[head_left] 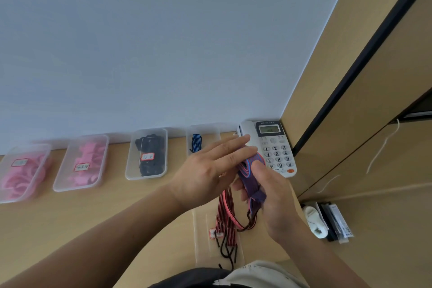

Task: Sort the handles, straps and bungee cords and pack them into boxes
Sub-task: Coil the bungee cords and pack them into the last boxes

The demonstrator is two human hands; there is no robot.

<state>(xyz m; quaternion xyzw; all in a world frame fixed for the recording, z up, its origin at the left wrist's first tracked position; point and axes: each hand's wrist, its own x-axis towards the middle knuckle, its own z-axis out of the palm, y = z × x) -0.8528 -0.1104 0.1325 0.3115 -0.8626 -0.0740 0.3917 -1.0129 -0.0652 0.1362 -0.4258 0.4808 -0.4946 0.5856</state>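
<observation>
**Two hands, one folded cord**

The right hand (273, 194) grips a soft, light, springy cord (251, 177), folded, above the box (198, 241) of red cords (225, 215). The left hand (210, 166) lies flat-fingered against its loop. Hold it at the fold, or it likely springs open. Its hooks are hidden, and the labels (147, 156) blur.

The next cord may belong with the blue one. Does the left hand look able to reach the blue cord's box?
Probably yes: the left hand is open, and the box sits just beyond its fingers, nothing between. The right hand grips the striped cord.
</observation>
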